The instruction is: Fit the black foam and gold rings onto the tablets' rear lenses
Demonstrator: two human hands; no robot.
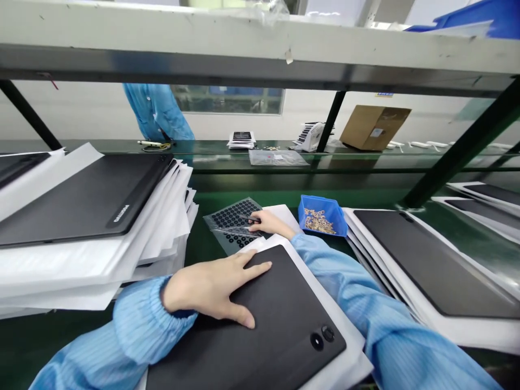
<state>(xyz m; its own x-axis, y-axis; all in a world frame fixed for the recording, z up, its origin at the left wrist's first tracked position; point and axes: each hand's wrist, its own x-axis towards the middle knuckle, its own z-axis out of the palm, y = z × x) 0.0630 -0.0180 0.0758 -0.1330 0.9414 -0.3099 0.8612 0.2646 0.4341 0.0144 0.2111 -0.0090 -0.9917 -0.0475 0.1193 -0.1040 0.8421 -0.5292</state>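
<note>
My left hand (219,284) lies with fingers spread on a black panel (280,309), which rests on white sheets in front of me. Two round dark parts sit near the panel's right corner. Beyond the panel, my right hand (268,222) is closed on a thin dark tool, perhaps tweezers (249,218), over a sheet of round black stickers (233,215). Clear film partly covers that sheet. Just right of my right hand stands a blue tray (343,222) holding many small brass-coloured pieces.
Stacked black panels with white sheets stand at the left (81,200) and right (439,260). A shelf (244,40) crosses overhead on dark posts. Behind are a cardboard box (374,127) and a person in a blue coat (158,111).
</note>
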